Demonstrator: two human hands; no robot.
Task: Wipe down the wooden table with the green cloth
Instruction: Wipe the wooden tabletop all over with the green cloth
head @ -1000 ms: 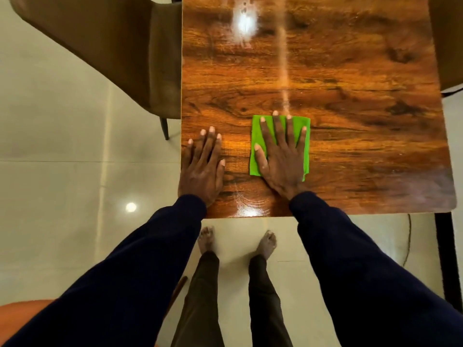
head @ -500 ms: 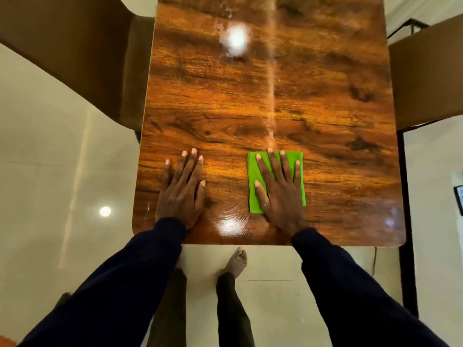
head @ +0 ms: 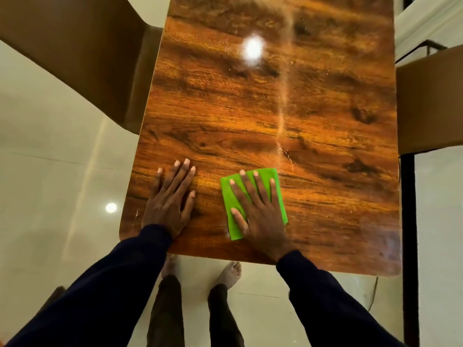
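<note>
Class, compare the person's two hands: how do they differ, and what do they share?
The right hand presses the green cloth; the left hand rests on the bare wooden table. The left hand sits near the table's left edge; the right hand nearer its middle. Both lie flat, fingers straight.

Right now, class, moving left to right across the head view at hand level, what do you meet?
Light spot on the floor, left hand, green cloth under the right hand, bare wooden table.

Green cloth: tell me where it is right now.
In the head view, the green cloth lies flat near the near edge of the wooden table, pressed under the right hand, with the left hand resting flat beside it.
</note>
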